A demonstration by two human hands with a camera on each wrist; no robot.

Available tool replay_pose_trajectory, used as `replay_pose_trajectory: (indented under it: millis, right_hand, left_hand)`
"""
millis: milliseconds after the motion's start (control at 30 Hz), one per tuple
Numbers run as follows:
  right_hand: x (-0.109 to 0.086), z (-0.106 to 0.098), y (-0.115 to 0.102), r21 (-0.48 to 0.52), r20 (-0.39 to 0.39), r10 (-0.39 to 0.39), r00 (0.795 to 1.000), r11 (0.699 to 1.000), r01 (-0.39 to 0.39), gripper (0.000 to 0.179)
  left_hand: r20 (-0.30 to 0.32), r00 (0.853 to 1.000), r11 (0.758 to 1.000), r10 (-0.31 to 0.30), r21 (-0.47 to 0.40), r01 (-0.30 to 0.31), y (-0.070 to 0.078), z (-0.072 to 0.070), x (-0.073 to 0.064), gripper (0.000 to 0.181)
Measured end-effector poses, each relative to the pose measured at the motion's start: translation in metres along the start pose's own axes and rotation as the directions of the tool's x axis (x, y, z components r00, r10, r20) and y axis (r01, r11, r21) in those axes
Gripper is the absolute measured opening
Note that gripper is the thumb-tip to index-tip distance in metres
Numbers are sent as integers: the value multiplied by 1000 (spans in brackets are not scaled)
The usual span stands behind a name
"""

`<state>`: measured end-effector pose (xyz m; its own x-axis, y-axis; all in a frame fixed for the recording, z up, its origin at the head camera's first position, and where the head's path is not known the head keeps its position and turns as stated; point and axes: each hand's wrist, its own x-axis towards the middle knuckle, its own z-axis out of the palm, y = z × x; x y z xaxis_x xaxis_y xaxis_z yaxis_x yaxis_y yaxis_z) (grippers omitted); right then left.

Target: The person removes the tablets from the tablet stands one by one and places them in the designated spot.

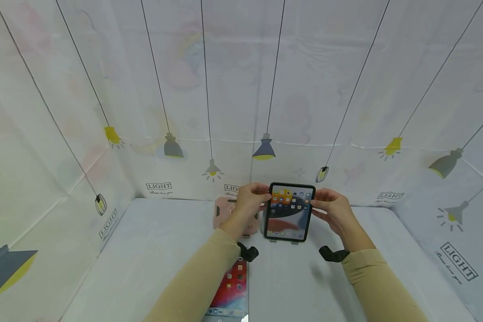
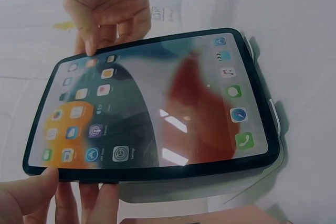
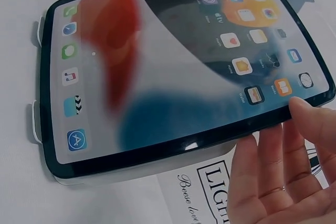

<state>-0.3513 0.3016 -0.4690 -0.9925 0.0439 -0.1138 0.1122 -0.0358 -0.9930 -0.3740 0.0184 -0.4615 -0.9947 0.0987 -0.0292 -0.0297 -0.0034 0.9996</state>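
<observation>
A tablet (image 1: 288, 213) with a black rim and a lit home screen leans back, its lower edge against the small lips (image 2: 276, 118) of a pale stand (image 2: 194, 190). Most of that stand is hidden behind the tablet. My left hand (image 1: 247, 202) pinches the upper left edge, thumb at the front rim and fingers behind. On the opposite side, my right hand (image 1: 335, 209) holds the upper right edge the same way, as the right wrist view shows with the thumb (image 3: 310, 116) on the rim.
Behind my left hand stands a pink stand (image 1: 222, 213), partly covered. A second tablet (image 1: 237, 288) with a red and blue screen lies near the front, under my left forearm. The white table (image 1: 165, 250) meets a wall sheet (image 1: 233, 103) printed with lamps.
</observation>
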Motion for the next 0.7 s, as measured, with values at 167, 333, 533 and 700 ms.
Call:
replay_pose_trajectory:
  millis: [167, 333, 533, 700]
  right_hand:
    - [-1, 2, -1, -8, -23, -19, 1000, 1000, 18, 30]
    - [-2, 1, -1, -11, -29, -42, 999, 999, 42, 31]
    - [-2, 0, 1, 2, -34, -52, 998, 999, 52, 33]
    - [-4, 0, -1, 13, -37, -64, 997, 998, 65, 35]
  left_hand:
    - [-6, 1000, 1000, 14, 12, -14, 1, 1, -1, 19]
    - [-13, 999, 999, 33, 24, -33, 1, 1, -2, 18]
    - [-10, 1000, 999, 28, 32, -28, -1, 1, -1, 19]
    - [-3, 999, 999, 35, 36, -35, 0, 1, -1, 19]
